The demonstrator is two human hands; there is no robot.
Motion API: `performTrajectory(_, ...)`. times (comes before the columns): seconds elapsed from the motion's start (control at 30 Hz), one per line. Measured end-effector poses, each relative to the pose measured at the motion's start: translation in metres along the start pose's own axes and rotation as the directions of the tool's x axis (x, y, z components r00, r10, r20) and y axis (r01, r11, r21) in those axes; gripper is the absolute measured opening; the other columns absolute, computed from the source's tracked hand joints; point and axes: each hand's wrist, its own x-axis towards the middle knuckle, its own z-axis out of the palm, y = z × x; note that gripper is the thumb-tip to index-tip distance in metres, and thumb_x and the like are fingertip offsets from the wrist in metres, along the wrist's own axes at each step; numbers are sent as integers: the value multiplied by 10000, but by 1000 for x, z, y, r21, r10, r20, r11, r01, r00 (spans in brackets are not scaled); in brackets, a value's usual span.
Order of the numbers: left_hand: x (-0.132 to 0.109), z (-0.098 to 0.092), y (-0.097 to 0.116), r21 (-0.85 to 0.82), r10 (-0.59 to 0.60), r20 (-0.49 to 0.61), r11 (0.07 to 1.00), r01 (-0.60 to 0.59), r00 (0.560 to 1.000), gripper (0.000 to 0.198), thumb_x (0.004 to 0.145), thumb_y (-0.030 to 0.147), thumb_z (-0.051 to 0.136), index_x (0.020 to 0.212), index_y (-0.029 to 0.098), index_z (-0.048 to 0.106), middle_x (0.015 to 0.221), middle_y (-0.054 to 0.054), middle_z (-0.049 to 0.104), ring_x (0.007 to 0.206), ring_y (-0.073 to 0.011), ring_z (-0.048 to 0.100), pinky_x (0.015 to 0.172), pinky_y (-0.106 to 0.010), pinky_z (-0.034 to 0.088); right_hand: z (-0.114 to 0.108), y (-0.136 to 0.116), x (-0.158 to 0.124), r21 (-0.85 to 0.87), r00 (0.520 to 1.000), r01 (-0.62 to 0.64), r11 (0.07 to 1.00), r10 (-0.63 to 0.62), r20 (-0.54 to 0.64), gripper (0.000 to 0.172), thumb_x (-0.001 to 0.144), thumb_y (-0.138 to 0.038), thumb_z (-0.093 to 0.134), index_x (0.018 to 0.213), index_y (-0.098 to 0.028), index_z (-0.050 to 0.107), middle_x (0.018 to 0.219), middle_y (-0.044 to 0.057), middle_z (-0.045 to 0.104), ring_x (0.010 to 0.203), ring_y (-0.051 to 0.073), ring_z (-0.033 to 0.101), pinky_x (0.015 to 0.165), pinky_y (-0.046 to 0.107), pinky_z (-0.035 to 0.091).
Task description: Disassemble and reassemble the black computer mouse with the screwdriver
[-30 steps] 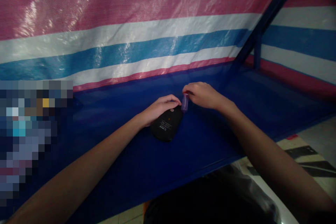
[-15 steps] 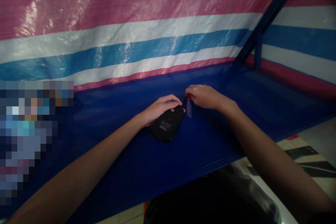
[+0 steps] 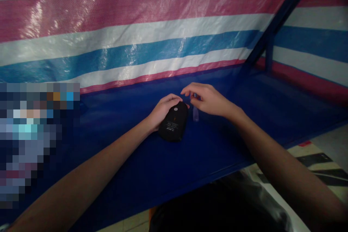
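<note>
My left hand [image 3: 164, 108] is closed around the far left side of a flat, black, rounded case-like thing [image 3: 172, 125]. Its face toward me bears small pale print, an orange mark and a round light spot near the far end. Just right of it, my right hand [image 3: 206, 98] has its fingers apart, the index finger reaching left above the far end of the black thing. Under and behind the right thumb is a small clear bottle-like thing [image 3: 195, 114], its upper part partly hidden by the hand. I cannot tell whether the hand touches it.
Both hands are over a blue covered tabletop [image 3: 217, 145]. A striped plastic sheet [image 3: 136, 11] hangs behind it, and a dark slanting post [image 3: 274, 21] stands at the right. The left edge is blurred out by a pixelated patch.
My right hand has opened from its pinch on the red upper part of the clear thing and extended fingers leftward. The black thing has turned slightly more upright in my left hand.
</note>
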Motion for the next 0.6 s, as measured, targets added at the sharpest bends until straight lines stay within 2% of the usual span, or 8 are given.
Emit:
performTrajectory(0.13, 1, 0, -1, 30, 90, -214, 996, -86, 973, 112, 731, 266, 569, 783, 167, 566, 628, 22, 562, 539, -103, 531, 520, -219, 379, 3, -11, 2, 154, 996, 80, 985, -86, 34, 326, 743, -37, 439, 995, -174, 594, 947, 40, 582, 754, 122, 540, 692, 245, 409)
performTrajectory(0.23, 2, 0, -1, 15, 137, -361, 990, -142, 922, 114, 733, 254, 558, 784, 156, 582, 665, 13, 564, 572, -102, 525, 532, -217, 391, 5, -13, 2, 196, 998, 70, 978, -67, -19, 241, 824, -94, 434, 993, -171, 587, 972, 53, 576, 790, 131, 544, 730, 267, 417)
performTrajectory(0.33, 3, -1, -1, -15, 157, -476, 982, -187, 865, 99, 732, 228, 547, 785, 154, 584, 693, 6, 575, 621, -115, 538, 560, -224, 411, 10, -18, 2, 231, 998, 37, 972, -24, -59, 205, 920, -262, 418, 1002, -171, 583, 970, 62, 598, 860, 154, 558, 784, 301, 424)
performTrajectory(0.47, 4, -3, -4, 31, 219, -563, 969, -244, 797, 75, 750, 202, 518, 757, 156, 577, 713, 8, 564, 672, -114, 530, 604, -219, 426, 24, -29, 4, 324, 996, -44, 945, 68, -64, 330, 874, -408, 515, 1099, -167, 535, 1129, 98, 571, 977, 191, 557, 837, 346, 443)
performTrajectory(0.6, 7, -5, -8, 46, 246, -574, 962, -270, 781, 66, 762, 211, 512, 765, 166, 561, 713, 18, 547, 663, -107, 518, 604, -214, 420, 34, -32, 6, 503, 977, -187, 844, 211, 9, 522, 760, -315, 657, 1210, -167, 437, 1253, 122, 519, 1123, 224, 511, 900, 376, 448)
